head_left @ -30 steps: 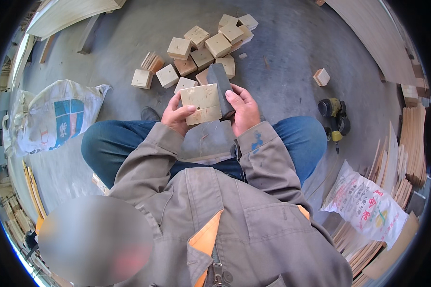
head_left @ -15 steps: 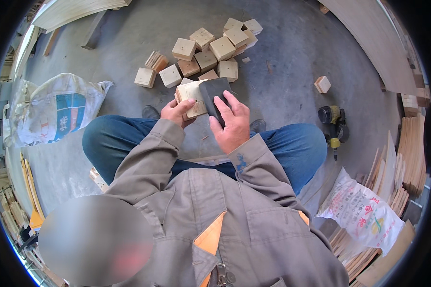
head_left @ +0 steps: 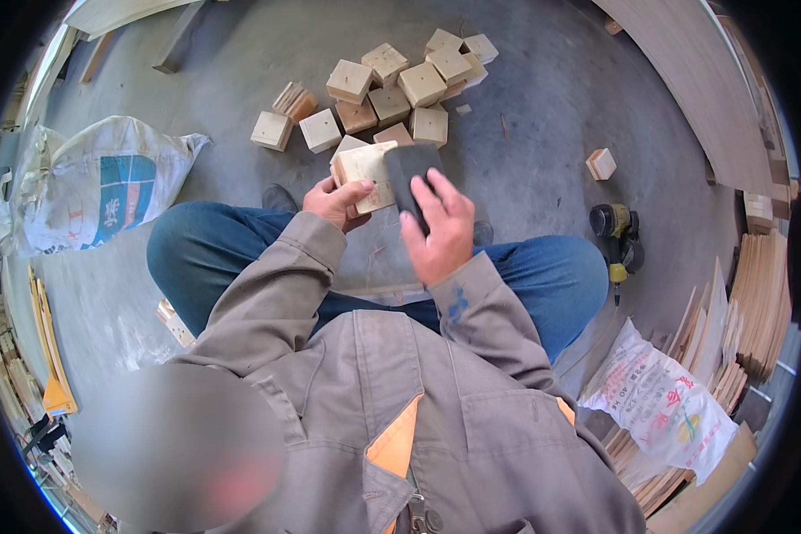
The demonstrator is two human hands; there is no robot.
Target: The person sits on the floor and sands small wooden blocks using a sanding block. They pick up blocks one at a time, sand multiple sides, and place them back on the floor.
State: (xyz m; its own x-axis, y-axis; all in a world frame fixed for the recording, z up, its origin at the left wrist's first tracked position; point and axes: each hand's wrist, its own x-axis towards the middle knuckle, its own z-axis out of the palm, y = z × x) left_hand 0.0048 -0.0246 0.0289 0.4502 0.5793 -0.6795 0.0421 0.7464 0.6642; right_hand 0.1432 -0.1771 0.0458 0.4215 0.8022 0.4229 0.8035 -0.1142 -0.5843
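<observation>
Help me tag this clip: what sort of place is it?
Likely a woodworking workshop: pale cut wooden blocks piled on grey concrete floor, stacked thin plywood sheets, a yellow-black nail gun.

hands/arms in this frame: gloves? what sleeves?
No gloves: left hand and right hand are bare. Both arms wear long grey-brown work jacket sleeves with plain buttoned-style cuffs at the wrist. The right cuff carries a blue smear. No watch or rings visible.

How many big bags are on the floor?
2: a white-and-blue sack on the left, a white red-printed sack on the right. More may be hidden.
</observation>
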